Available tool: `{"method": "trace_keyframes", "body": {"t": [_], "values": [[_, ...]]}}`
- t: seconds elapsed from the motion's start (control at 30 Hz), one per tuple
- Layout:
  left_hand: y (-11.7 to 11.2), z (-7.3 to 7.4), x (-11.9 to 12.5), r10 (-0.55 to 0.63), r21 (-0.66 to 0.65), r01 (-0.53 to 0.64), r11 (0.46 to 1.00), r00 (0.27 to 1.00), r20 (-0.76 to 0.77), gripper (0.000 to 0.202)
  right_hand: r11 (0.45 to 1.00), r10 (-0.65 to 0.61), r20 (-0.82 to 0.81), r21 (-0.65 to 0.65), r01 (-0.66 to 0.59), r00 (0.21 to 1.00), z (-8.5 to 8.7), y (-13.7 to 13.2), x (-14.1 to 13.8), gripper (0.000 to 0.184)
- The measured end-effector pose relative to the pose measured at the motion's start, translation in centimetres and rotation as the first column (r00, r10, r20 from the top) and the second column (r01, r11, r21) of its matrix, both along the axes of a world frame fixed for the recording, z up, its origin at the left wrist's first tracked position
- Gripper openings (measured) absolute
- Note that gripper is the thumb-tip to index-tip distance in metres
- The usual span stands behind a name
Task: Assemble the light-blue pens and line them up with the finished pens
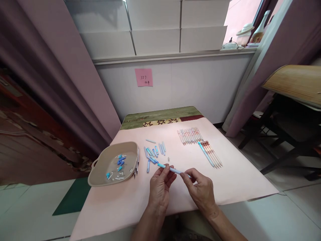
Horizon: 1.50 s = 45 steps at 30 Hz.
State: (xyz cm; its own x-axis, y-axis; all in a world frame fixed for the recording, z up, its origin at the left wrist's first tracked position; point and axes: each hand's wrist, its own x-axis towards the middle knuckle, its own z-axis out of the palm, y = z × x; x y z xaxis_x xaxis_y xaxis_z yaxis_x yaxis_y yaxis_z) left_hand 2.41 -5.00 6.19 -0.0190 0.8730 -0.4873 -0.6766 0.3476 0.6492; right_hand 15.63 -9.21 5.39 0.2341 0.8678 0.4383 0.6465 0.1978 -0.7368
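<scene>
Between my two hands, over the front part of the table, is a light blue pen [175, 170] with a turquoise end at the left. My left hand [162, 184] pinches it near that end. The fingers of my right hand [198, 184] close on its other end, whose tip they partly hide. Just beyond my left hand lie several blue and pale pen barrels [151, 152]. A few tiny light pieces [168, 159] rest close by. Farther right, one assembled blue pen [206, 155] lies beside several brown-and-white pens [212, 154].
A beige basin [100, 167] at the left holds blue clips and small white parts. Thin dark-tipped refills [136, 164] lie against its right side. A row of clear pens [190, 136] is at the back right of the pink-covered table [240, 177]. A dark chair [281, 124] stands at right.
</scene>
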Motion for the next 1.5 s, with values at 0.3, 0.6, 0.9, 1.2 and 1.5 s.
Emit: {"method": "trace_keyframes", "body": {"t": [0.3, 0.6, 0.9, 1.2, 1.5], "values": [[0.07, -0.31, -0.13, 0.004, 0.016, -0.003, 1.0, 0.999, -0.035, 0.012, 0.997, 0.06, 0.013, -0.039, -0.059, 0.998, -0.11, 0.1, -0.19, 0.023], [0.1, -0.49, -0.15, 0.003, 0.039, -0.001, 0.999, 0.999, -0.052, 0.018, 0.997, 0.075, 0.022, -0.03, -0.074, 0.997, 0.23, 0.01, -0.16, 0.018], [0.07, -0.38, -0.06, 0.003, 0.082, 0.002, 0.997, 0.998, -0.058, 0.024, 0.998, 0.065, 0.065, -0.02, -0.064, 0.996, 0.24, 0.24, -0.3, 0.023], [0.3, -0.41, 0.1, 0.014, 0.122, -0.006, 0.993, 0.998, -0.061, 0.026, 0.992, 0.087, 0.105, -0.103, -0.076, 0.991, -0.06, 0.27, -0.36, 0.025], [0.06, -0.54, 0.11, 0.003, 0.135, 0.008, 0.991, 0.997, -0.083, 0.029, 0.987, 0.088, 0.073, -0.143, -0.077, 0.993, -0.4, -0.02, -0.66, 0.021]]}}
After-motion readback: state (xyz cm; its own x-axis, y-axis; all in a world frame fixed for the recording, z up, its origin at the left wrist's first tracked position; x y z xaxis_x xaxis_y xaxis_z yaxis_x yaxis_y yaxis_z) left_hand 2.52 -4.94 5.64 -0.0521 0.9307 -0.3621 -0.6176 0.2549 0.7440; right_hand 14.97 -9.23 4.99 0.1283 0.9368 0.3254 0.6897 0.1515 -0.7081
